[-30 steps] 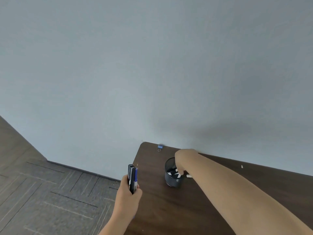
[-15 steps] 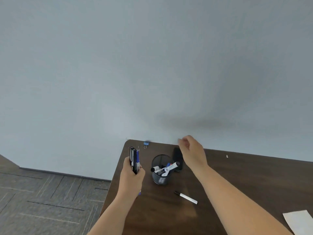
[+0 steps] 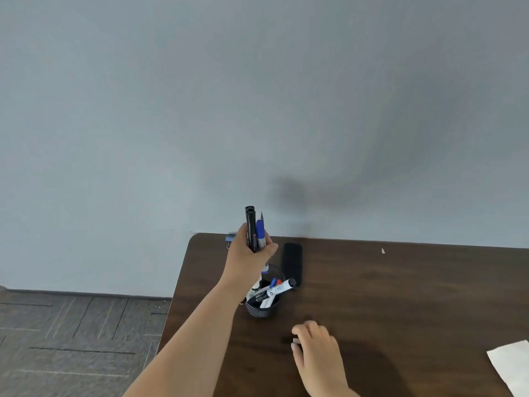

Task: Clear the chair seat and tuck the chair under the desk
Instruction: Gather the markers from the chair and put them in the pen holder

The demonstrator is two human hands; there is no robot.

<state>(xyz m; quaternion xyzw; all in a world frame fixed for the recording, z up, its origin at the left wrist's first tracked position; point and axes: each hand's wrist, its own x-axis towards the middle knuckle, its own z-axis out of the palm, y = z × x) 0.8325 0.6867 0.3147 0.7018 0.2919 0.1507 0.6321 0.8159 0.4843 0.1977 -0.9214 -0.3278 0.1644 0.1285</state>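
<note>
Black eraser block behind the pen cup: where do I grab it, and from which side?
Likely best from above with the right hand, pinching the black eraser across its narrow width at the far half. It lies flat on the desk, long axis pointing to the wall; its near end sits close behind the pen cup.

Soft even light, blurred shadow on wall.

Left hand gripping markers above pen cup, dark desk
</note>
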